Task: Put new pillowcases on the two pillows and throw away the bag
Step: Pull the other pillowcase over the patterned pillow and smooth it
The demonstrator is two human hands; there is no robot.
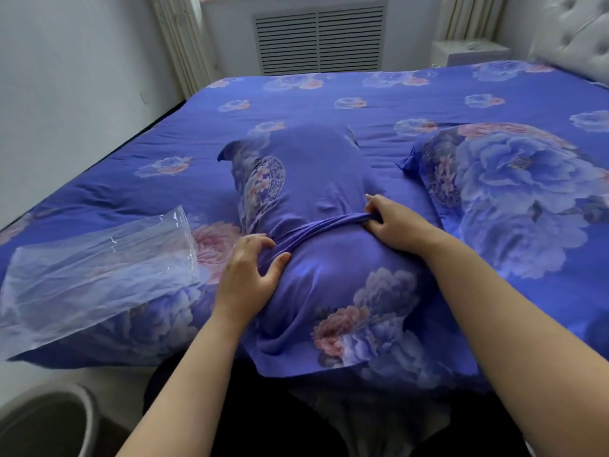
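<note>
A pillow in a blue floral pillowcase (316, 192) lies lengthwise in front of me on the bed. A bunched fold of the pillowcase (323, 225) stretches across its middle. My left hand (250, 275) grips the left end of that fold, thumb and fingers curled into the cloth. My right hand (392, 222) pinches the right end of the fold. A second pillow (514, 199), covered in the same big-flower fabric, lies to the right. A clear plastic bag (95, 275) lies flat on the bed's near left corner.
The bed (362, 100) wears a blue floral sheet. A pale round bin (59, 420) stands on the floor at lower left. A white wall runs along the left, a radiator grille (319, 37) at the far end, a nightstand (468, 51) and tufted headboard (573, 28) at the right.
</note>
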